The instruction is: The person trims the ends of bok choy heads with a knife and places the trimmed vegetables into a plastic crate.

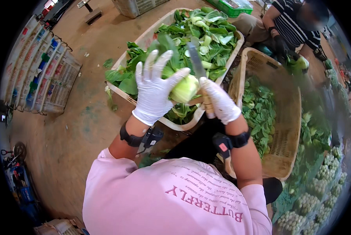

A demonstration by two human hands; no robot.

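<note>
My left hand [154, 86], in a white glove, has its fingers spread and its thumb over the pale base of a head of bok choy [184, 89]. The bok choy's dark leaves point away from me, partly behind the fingers. My right hand [219, 100], gloved too, is closed round the handle of a knife [196, 60]. The blade points up and away, close to the right of the bok choy. Beneath both hands stands a pale plastic crate [192, 124] filled with loose leaves and cut stalk pieces [207, 41].
To the right, another crate [287, 150] holds green leaves. Rows of bok choy heads [318, 186] lie beyond it. A person with black gloves [280, 46] sits at the far right, near a bok choy. Stacked crates [42, 70] stand at left; a green crate [233, 8] is at the back.
</note>
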